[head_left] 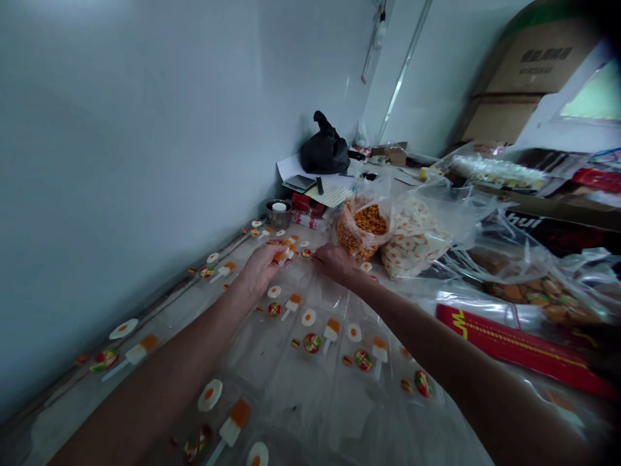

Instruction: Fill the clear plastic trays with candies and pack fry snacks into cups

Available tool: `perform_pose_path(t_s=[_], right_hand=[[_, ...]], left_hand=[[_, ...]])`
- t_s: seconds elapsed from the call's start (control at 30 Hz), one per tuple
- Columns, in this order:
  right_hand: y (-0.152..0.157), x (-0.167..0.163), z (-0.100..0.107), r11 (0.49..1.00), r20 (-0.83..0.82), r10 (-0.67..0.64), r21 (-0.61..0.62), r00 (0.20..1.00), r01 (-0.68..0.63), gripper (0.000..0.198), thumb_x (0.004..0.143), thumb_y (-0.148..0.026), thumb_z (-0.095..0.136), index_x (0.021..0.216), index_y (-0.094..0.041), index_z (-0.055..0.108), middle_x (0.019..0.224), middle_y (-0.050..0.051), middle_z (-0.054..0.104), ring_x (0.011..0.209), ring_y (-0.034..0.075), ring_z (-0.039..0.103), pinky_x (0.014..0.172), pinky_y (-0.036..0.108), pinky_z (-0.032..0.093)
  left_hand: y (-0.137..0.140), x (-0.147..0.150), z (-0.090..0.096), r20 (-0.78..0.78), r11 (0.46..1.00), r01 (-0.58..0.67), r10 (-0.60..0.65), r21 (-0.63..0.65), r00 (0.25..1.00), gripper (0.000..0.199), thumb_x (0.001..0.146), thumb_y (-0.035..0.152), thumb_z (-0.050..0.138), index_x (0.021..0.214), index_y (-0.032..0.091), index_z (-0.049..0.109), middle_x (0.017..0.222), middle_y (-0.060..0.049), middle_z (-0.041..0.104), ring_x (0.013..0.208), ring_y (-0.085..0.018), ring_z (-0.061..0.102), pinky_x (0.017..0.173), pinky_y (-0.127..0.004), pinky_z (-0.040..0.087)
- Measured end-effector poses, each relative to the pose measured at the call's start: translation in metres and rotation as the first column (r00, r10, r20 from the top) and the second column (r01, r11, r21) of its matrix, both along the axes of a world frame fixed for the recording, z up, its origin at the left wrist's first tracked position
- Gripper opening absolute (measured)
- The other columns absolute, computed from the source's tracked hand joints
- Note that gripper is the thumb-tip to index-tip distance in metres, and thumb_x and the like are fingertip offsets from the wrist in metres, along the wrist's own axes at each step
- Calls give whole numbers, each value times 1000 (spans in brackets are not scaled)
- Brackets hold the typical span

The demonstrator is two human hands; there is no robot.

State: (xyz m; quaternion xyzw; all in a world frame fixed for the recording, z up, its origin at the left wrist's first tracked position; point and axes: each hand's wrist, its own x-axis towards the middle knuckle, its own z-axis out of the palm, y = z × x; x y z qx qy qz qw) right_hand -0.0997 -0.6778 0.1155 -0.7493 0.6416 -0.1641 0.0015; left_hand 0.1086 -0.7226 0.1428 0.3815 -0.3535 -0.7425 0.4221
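Note:
My left hand (264, 262) is closed round several small orange-and-white popsicle-shaped pieces (290, 248), held above the table. Close by on the right, my right hand (334, 260) reaches down with its fingers drawn together; what they hold, if anything, is hidden. Clear plastic sheets or bags cover the table, with little groups of pieces laid out in rows on them. Such a group has a fried-egg piece (308, 317), a round red-and-green piece (312, 343), an orange-and-white popsicle piece (332, 331) and a tiny burger-like piece (295, 343).
Beyond my right hand stand an open bag of small orange pieces (371, 220) and a bag of egg pieces (414, 243). A metal cup (278, 213) is by the wall. Farther back lies a black bag (324, 150). Red packaging (514, 346) and cardboard boxes (533, 58) are at right.

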Motion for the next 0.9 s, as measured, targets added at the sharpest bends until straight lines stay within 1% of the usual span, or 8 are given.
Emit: perform_pose_path(t_s=[0.1, 0.2, 0.3, 0.37, 0.43, 0.53, 0.67, 0.9], right_hand=[[5, 2, 5, 1000, 38, -20, -13, 999, 20, 21, 97, -26, 60, 93, -19, 80, 94, 9, 77, 95, 23, 68, 81, 27, 46], [11, 5, 20, 995, 381, -97, 11, 919, 100, 28, 99, -38, 59, 95, -19, 79, 81, 3, 74, 75, 17, 67, 64, 23, 44], [20, 11, 41, 988, 780, -130, 155, 612, 12, 20, 90, -36, 71, 89, -17, 77, 73, 0, 72, 62, 12, 63, 54, 18, 41], [27, 11, 54, 975, 892, -199, 221, 406, -9, 11, 84, -27, 77, 83, -15, 74, 71, 1, 72, 61, 10, 63, 54, 16, 43], [38, 4, 62, 960, 913, -279, 265, 298, 89, 9, 82, -22, 77, 81, -15, 71, 70, 2, 71, 61, 10, 65, 55, 16, 45], [58, -16, 61, 909, 878, -381, 299, 288, 292, 5, 85, -19, 70, 82, -16, 68, 67, 1, 68, 60, 11, 65, 53, 16, 46], [75, -41, 33, 833, 792, -499, 327, 352, 446, 16, 84, -13, 59, 69, -16, 59, 51, -2, 56, 43, 10, 52, 44, 18, 39], [43, -50, -5, 733, 563, -632, 210, 533, 647, 5, 80, -18, 69, 81, -14, 71, 63, 2, 65, 60, 15, 63, 54, 20, 43]], left_hand=[[2, -5, 0, -52, 999, -47, 47, 3, 998, 21, 81, -2, 59, 91, 17, 57, 85, 2, 67, 77, -12, 66, 79, -27, 56], [8, -18, 0, -100, 997, -74, 73, -6, 992, 25, 77, -2, 63, 93, 18, 60, 86, 1, 68, 76, -12, 66, 77, -27, 56], [19, -39, 5, -181, 998, -53, 48, -27, 982, 32, 74, -1, 67, 98, 20, 62, 86, 0, 68, 77, -14, 68, 74, -26, 54], [28, -56, 10, -234, 999, -41, 35, -20, 972, 35, 74, 0, 68, 101, 21, 61, 86, 1, 69, 76, -13, 67, 72, -25, 53], [36, -69, 14, -282, 998, -62, 60, 1, 957, 36, 74, 0, 68, 102, 22, 61, 86, 1, 69, 74, -12, 66, 70, -24, 52], [40, -77, 16, -286, 989, -117, 139, 92, 948, 34, 73, -2, 65, 97, 21, 60, 86, 2, 67, 74, -12, 66, 71, -25, 54], [33, -68, 6, -184, 972, -138, 173, 189, 968, 29, 72, -5, 60, 89, 19, 58, 82, 0, 65, 67, -12, 64, 64, -25, 54], [32, -51, -10, -78, 978, -117, 132, 171, 988, 42, 64, -9, 60, 95, 19, 65, 82, -1, 65, 62, -11, 60, 56, -23, 48]])
